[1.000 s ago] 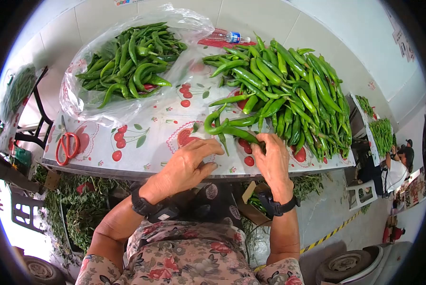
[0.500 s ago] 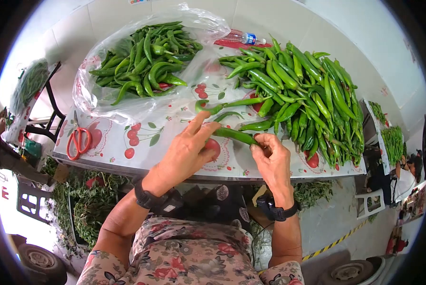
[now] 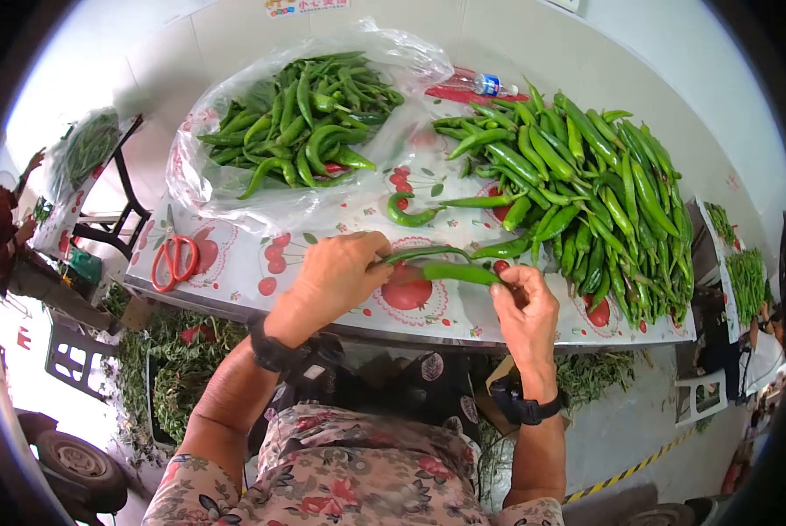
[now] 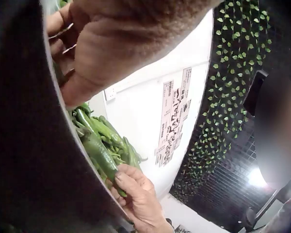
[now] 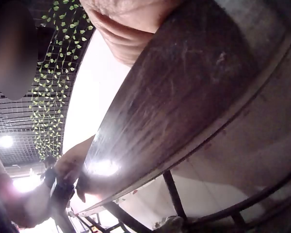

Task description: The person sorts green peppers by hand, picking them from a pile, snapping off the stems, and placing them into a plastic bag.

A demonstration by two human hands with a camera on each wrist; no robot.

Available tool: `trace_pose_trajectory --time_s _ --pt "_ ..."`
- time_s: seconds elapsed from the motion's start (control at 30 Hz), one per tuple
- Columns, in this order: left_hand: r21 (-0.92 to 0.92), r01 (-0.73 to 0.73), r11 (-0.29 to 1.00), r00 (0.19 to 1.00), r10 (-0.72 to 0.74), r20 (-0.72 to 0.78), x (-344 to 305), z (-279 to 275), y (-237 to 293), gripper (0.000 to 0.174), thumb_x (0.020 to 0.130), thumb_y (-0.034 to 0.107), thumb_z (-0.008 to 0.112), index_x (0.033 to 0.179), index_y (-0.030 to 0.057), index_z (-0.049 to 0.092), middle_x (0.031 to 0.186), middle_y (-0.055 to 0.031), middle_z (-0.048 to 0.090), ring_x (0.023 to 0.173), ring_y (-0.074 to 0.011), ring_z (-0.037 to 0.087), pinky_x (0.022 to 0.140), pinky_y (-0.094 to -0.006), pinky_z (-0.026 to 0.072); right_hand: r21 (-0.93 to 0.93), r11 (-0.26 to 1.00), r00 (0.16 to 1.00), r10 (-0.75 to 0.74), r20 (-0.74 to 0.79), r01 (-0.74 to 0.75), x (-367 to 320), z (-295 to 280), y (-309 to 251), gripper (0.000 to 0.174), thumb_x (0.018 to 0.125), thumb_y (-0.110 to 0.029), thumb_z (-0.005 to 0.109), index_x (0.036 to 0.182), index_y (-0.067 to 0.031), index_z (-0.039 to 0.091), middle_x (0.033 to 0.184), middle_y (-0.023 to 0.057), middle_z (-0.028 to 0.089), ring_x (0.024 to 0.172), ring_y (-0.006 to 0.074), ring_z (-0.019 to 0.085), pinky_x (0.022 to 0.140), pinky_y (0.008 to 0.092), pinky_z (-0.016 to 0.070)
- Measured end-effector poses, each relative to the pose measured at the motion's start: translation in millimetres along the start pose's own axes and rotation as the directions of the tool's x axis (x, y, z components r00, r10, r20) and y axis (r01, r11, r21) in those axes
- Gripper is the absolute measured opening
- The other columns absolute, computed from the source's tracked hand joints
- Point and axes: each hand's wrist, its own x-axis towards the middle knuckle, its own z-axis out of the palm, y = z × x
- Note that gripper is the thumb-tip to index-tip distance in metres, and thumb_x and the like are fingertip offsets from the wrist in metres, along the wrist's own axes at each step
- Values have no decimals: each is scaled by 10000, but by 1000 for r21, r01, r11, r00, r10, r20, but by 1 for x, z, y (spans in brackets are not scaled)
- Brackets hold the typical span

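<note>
In the head view my left hand [image 3: 333,279] pinches the near end of a thin green pepper [image 3: 428,252] between thumb and fingers. Just below it, a longer green chili pepper [image 3: 458,273] points left, its right end gripped by the thumb and fingers of my right hand [image 3: 530,309]. The left wrist view also shows this right hand [image 4: 143,196] on the pepper [image 4: 98,151]. A curled pepper [image 3: 410,213] lies on the tablecloth beyond both hands. To the right spreads a big pile of green peppers [image 3: 586,202].
A clear plastic bag [image 3: 195,175] with many green peppers lies at the back left. Red-handled scissors [image 3: 175,263] lie near the table's left edge. A plastic bottle [image 3: 489,85] lies at the back. Cut plants [image 3: 178,351] are heaped on the floor below.
My right hand has drawn the long pepper away from the pile, towards me. My left hand has reached the thin pepper and taken its end. The head view has shifted left.
</note>
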Motion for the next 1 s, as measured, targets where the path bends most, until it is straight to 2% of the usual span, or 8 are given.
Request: trace_pose_trajectory --time_s 0.23,0.3,0.37,0.43,0.63,0.83,0.9,1.0 --pt "-603 119 789 960 -245 -132 7 4 15 162 848 51 571 999 -1 543 747 -140 639 656 -233 634 632 -326 492 67 998 1000 -15 -18 16 -2 -1 5 134 789 -12 661 899 -2 584 788 19 617 708 81 537 654 245 460" --pt "-341 13 940 986 -68 -149 4 22 17 211 879 133 560 1068 46 525 766 -203 642 705 -371 637 627 -442 494 125 992 999 -1 -37 5 -2 2 3 132 789 -11 662 895 -2 583 781 12 610 699 75 532 644 239 455" --pt "-240 -34 970 999 24 -45 0 38 25 325 807 48 586 1130 57 549 921 -157 625 830 -351 617 738 -397 511 120 993 998 6 -59 2 -2 2 3 125 785 1 662 878 1 579 762 6 597 670 59 513 620 227 443" --pt "-43 -261 964 957 253 -141 0 44 29 393 775 57 620 1160 82 542 911 -128 617 845 -329 607 750 -394 510 123 992 997 14 -73 -5 -2 1 3 125 782 7 663 870 1 575 754 2 590 657 50 502 609 220 435" --pt "98 -297 950 952 302 -43 -2 43 37 504 751 77 661 1231 99 509 935 -110 610 852 -316 599 753 -392 510 185 982 1000 25 6 -26 -3 -3 0 116 833 -35 631 919 -10 556 763 -17 554 644 34 463 590 200 405" --pt "-66 -155 986 984 160 75 6 2 20 501 778 75 657 1255 101 506 1001 -132 617 931 -312 606 788 -400 516 396 918 999 -37 25 24 -3 -7 -7 147 892 -103 599 1003 -15 561 790 -25 532 657 38 440 581 192 369" --pt "67 -291 954 951 296 -91 20 -14 -16 475 789 60 646 1247 95 522 1103 -137 617 1000 -300 606 822 -387 515 312 950 997 -15 82 -12 -3 -8 -4 132 892 -104 603 982 -12 572 792 -20 542 661 44 446 590 196 377" --pt "203 -97 974 909 170 -380 48 -72 -53 474 788 54 649 1245 90 532 1180 -144 601 1051 -301 597 892 -373 490 203 979 993 -39 114 15 -4 -7 -1 110 890 -101 604 950 -9 589 782 -15 550 666 50 453 599 202 385"
